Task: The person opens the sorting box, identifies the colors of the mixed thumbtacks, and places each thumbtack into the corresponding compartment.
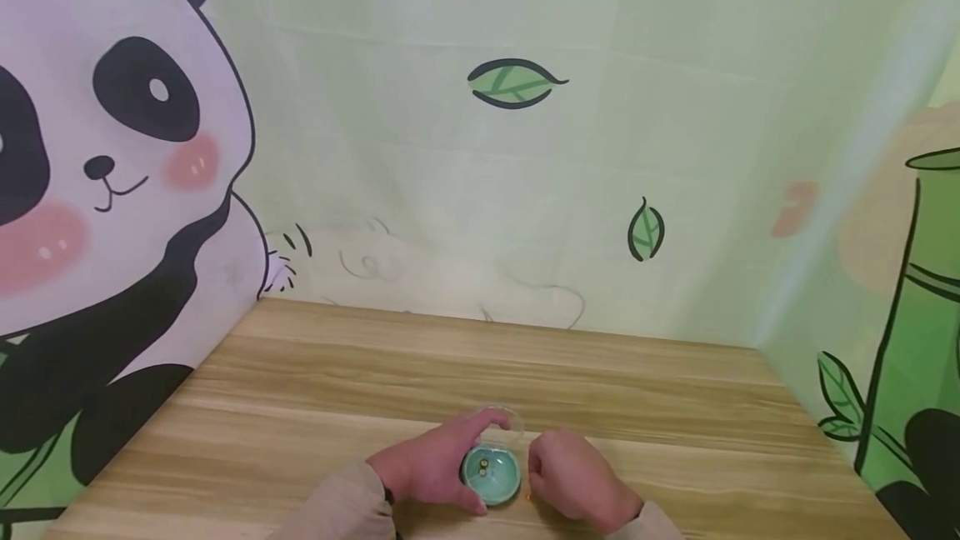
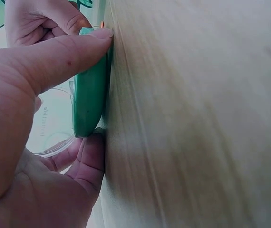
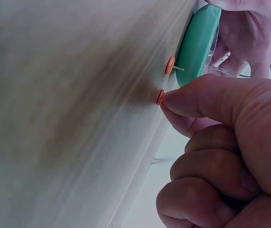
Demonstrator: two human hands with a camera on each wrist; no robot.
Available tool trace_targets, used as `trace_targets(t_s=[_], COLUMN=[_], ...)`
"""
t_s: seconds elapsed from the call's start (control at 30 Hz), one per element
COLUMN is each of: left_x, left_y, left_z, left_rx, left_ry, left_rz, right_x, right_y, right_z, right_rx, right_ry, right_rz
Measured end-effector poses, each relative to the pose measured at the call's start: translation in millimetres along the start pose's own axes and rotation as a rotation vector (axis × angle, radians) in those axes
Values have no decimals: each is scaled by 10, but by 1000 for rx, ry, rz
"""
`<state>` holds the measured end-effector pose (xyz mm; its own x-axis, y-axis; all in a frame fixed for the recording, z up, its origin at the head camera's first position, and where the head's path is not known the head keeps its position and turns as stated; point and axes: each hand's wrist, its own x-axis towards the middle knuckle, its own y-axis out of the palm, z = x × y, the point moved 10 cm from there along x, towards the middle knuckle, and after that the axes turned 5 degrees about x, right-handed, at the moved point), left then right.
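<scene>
Right hand (image 3: 223, 137) pinches orange tack (image 3: 159, 97) beside green case (image 3: 199, 46).

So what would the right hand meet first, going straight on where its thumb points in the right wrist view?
Beyond the orange round-headed tack it pinches, the right hand would probably meet the brown wood-grain tabletop; any gap is unclear.

Beige left sleeve (image 1: 336, 507) creasing toward its cuff left of the green dish (image 1: 501, 487), dark band (image 1: 388, 497) showing at that wrist, beige right sleeve (image 1: 648, 525) ending right of the dish, thin dark edge (image 1: 639, 511) showing at its cuff
</scene>
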<state>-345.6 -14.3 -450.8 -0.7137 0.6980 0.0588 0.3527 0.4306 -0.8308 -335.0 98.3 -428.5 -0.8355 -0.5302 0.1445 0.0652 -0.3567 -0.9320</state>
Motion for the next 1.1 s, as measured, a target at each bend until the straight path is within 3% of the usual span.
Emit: trace_targets(t_s=[0.6,1.1], left_x=[-8,-9], left_y=[5,9], left_z=[-3,14], left_rx=[-14,3], left_ry=[-4,-27], left_rz=[3,19], right_x=[-13,-48], right_y=[-7,51], right_z=[-9,-136], right_rx=[10,193], right_ry=[16,34], right_rz=[-12,47])
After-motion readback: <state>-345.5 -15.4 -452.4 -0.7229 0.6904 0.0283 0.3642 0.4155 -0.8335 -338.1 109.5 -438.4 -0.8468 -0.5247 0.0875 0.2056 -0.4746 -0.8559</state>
